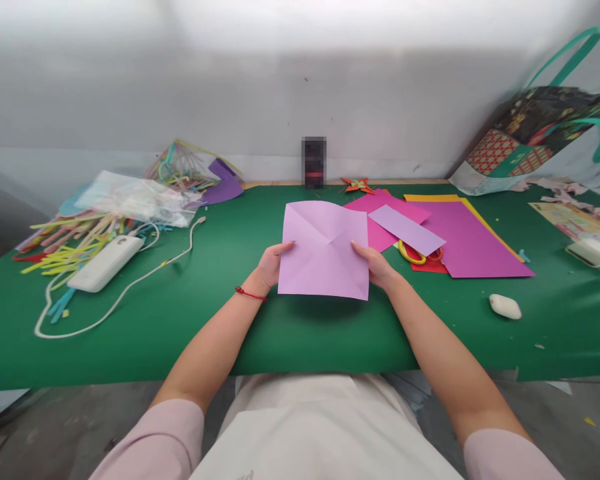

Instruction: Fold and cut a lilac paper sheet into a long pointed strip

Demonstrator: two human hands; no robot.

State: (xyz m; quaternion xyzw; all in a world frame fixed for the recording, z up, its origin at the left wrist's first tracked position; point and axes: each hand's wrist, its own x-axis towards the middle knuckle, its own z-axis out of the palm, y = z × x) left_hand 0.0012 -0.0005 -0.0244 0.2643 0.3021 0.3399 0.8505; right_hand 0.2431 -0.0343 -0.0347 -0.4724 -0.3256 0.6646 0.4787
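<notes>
Over the near edge of the green table cover (180, 327), two bare forearms reach forward; a thin red string bracelet (251, 293) circles the left wrist. The left hand (271, 265) and right hand (376, 265) each pinch a side edge of a creased lilac square paper sheet (324, 250), thumbs on top, holding it just above the cover at centre. To the right lies a small white oval lump (505, 307). To the left, a white power bank (105, 263) and its cable rest against a heap of coloured paper strips (75, 240). Behind the right hand, yellow-handled scissors (413, 255) sit half hidden under a lilac paper strip (406, 229) and magenta sheets (467, 243). Farthest back, a patterned bag with teal handles (540, 133) leans on the wall.
</notes>
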